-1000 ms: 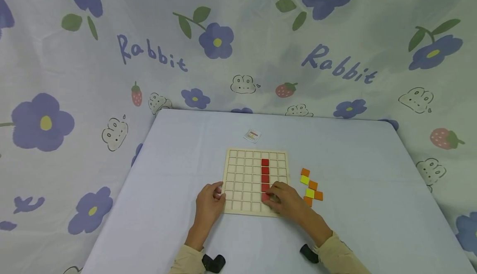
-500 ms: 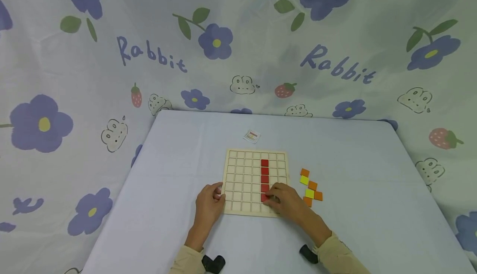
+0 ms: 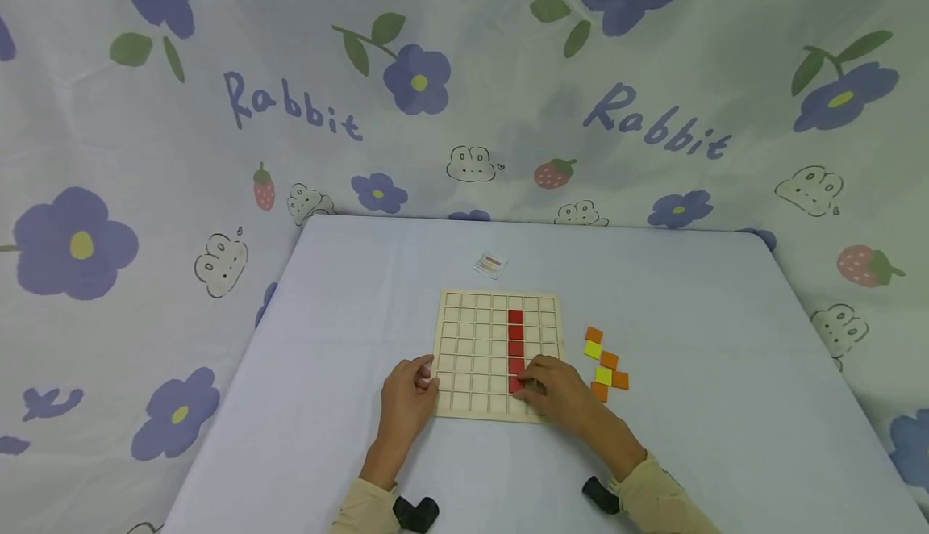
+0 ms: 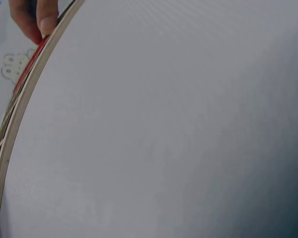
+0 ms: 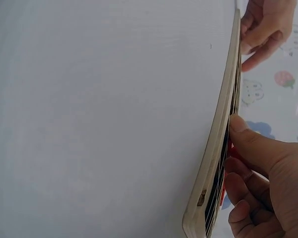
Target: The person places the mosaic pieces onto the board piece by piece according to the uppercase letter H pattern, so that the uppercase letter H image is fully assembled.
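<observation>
A wooden grid board (image 3: 464, 416) lies on the white table, with a column of several red tiles (image 3: 515, 332) in its squares. In the head view my right hand (image 3: 562, 393) has its thumb and fingertips on the nearest red tile (image 3: 515, 385), which lines up with the others. Seen from the right wrist, the thumb and bent fingers of the right hand (image 5: 273, 183) are at the board (image 5: 213, 148), a bit of red between them. My left hand (image 3: 409, 401) holds the board's left edge between thumb and curled fingers.
Orange tiles (image 3: 610, 360) and yellow tiles (image 3: 603, 376) lie loose right of the board. Behind it is a small printed card (image 3: 491, 264). Black bands (image 3: 417, 515) sit by the wrists. A flower-and-rabbit cloth (image 3: 464, 50) hangs behind the table (image 3: 348, 276).
The nearest red tile has settled into line with the column under the right fingertips. The left hand stays at the board's edge; the head view shifts slightly.
</observation>
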Motion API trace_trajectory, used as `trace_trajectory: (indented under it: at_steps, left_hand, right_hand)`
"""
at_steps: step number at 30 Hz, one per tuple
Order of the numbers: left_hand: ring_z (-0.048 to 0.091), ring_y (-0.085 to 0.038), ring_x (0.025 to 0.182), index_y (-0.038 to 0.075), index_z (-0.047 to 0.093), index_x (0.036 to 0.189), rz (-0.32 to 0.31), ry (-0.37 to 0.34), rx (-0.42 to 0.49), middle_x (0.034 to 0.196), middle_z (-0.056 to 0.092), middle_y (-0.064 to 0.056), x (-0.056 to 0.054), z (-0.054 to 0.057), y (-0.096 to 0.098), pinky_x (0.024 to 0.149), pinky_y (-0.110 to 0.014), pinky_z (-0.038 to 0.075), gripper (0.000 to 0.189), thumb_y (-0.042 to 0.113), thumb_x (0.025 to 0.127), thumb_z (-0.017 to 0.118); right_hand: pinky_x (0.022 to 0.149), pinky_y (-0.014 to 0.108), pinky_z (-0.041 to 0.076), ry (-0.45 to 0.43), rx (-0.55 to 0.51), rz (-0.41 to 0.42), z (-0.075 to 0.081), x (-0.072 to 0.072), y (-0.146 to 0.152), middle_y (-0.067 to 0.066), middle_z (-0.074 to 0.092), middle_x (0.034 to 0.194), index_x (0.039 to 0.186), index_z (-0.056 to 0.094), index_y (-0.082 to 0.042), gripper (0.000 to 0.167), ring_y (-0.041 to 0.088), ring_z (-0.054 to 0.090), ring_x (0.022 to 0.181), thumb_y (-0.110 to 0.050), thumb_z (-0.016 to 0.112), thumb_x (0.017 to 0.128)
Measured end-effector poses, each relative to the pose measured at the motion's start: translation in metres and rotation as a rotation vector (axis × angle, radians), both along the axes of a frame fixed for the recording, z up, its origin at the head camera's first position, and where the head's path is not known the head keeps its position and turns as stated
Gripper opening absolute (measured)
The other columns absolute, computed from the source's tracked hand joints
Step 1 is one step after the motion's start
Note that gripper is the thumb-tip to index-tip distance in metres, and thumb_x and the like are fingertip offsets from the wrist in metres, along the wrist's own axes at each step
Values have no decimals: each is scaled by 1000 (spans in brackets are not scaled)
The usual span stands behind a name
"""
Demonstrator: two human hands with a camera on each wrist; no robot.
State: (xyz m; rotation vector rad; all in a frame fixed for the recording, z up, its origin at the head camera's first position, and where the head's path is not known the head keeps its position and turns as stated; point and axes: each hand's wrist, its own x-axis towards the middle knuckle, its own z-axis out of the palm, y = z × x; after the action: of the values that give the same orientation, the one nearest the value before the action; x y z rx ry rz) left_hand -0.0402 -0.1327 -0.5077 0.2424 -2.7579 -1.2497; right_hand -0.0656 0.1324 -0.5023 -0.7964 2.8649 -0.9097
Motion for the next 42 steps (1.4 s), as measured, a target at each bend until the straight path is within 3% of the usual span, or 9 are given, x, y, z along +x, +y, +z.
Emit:
trace_trajectory:
  at_steps: [8,14,19,26,30,42]
  left_hand:
    - [59,-9,72,-1,71,117,0,-8,4,87,63,-7,0,2,0,61,-15,51,35,-5,82,73]
    - [59,-9,72,0,72,115,14,5,-12,86,64,-6,5,2,-2,61,-15,52,35,-6,80,74]
    - [59,-9,72,-1,72,114,9,32,-22,86,64,-7,4,2,-4,61,-15,52,35,-7,80,74]
    - [58,-10,72,-1,72,115,-1,17,-10,86,64,-7,1,2,-2,61,-14,51,35,-7,80,73]
    - [58,-10,73,0,72,115,9,8,-8,86,64,-6,2,2,-1,61,-14,51,35,-6,81,73]
    - [57,-8,71,-1,72,115,5,23,7,85,63,-6,3,3,0,61,-14,51,35,-7,80,73]
  right_hand:
    - [68,19,51,34,-22,-33,1,3,3,-6,66,89,99,77,-10,24,3,51,78,-25,84,81]
    - [67,17,50,-59,-72,-208,1,5,22,-13,66,89,101,76,-15,22,1,53,79,-25,83,83]
    - [68,21,51,-15,-72,-317,2,-2,48,-7,68,89,103,76,-11,22,8,57,80,-20,81,84]
    - [83,42,57,-60,-31,-453,1,-15,80,8,71,109,110,73,-6,31,26,64,99,-22,81,85]
    - [84,44,54,-64,27,-489,-5,-19,88,14,72,108,114,72,-2,36,30,62,101,-22,80,85]
    - [85,46,53,-146,-1,-521,-10,-24,94,18,70,110,114,72,-1,37,32,62,100,-24,80,85]
